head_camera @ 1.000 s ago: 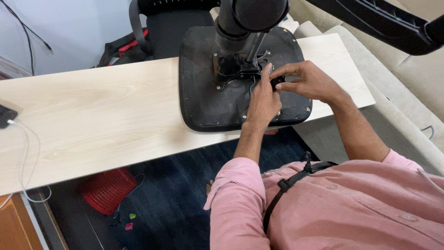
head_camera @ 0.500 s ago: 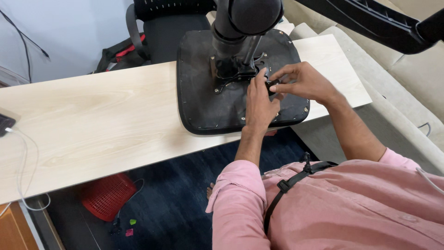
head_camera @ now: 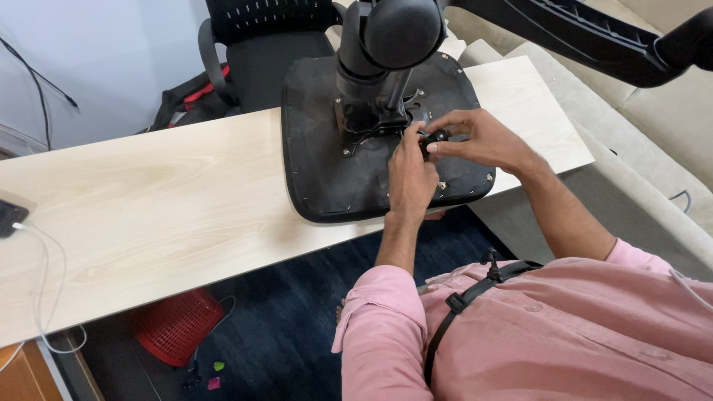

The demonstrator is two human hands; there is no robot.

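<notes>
An upturned black office-chair seat (head_camera: 334,178) lies on the light wooden table (head_camera: 163,200), its metal mechanism plate and black gas column (head_camera: 386,52) pointing up toward me. My left hand (head_camera: 411,174) rests on the seat underside beside the mechanism, fingers curled against a small black lever knob (head_camera: 434,137). My right hand (head_camera: 479,137) pinches that same knob from the right side. Both hands meet just right of the column base. What lies under my fingers is hidden.
A chair base arm (head_camera: 587,37) crosses the top right. A black office chair (head_camera: 256,52) stands behind the table. A beige sofa (head_camera: 653,148) lies to the right. A phone with a white cable (head_camera: 11,219) lies at the table's left edge. A red basket (head_camera: 178,327) sits on the floor.
Both hands have stayed at the mechanism, with the fingers shifting slightly on the knob. The view has drifted a little.
</notes>
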